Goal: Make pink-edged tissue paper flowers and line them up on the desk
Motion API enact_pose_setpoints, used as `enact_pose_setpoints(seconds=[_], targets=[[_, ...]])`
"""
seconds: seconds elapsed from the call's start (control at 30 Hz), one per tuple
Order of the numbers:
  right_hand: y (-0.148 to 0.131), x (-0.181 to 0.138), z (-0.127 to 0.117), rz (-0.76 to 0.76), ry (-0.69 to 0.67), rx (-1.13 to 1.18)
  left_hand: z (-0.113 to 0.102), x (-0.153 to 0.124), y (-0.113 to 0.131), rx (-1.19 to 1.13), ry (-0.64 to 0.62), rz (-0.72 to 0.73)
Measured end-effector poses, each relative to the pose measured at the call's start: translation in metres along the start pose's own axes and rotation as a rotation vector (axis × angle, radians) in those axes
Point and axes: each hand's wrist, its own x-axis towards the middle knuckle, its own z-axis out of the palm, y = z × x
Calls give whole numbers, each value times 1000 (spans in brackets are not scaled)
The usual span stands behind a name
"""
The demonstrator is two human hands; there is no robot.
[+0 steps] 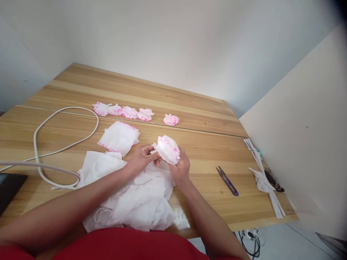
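Both hands hold one white tissue flower with pink-tinted edges (168, 148) above the wooden table (206, 144). My left hand (143, 157) pinches its left end, fingers closed. My right hand (180, 167) wraps round its underside, fingers closed on it. Beneath the hands lies a heap of plain white tissue sheets (135, 196). A stack of pink-edged tissue squares (119, 137) lies just beyond my left hand.
Several finished pink-and-white flowers (130, 112) sit in a row further back, one apart (171, 119) to the right. Purple-handled snips (227, 180) lie right of my hands. White strips (264, 180) lie by the right edge. A white cable (48, 144) loops at left.
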Motion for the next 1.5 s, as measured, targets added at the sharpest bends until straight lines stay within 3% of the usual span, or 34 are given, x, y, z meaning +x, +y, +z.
enact_pose_setpoints(seconds=[0.2,0.37,0.53,0.73,0.93,1.3,1.5], targets=[[4,4,0,1,161,-53,1,2,-4,8,194,86],[0,8,-1,-119,153,-98,1,-2,-4,-3,87,51],[-1,9,2,-158,108,-96,4,-1,-5,-115,72,111],[1,8,1,-81,-14,-46,1,3,-10,-263,14,42],[-4,5,-1,97,-33,91,1,0,-9,-340,-8,69],[-9,9,-4,-102,-92,-110,-2,-2,-12,-261,-37,60],[-7,8,-1,-176,-52,-232,0,-2,-8,-124,-59,81]])
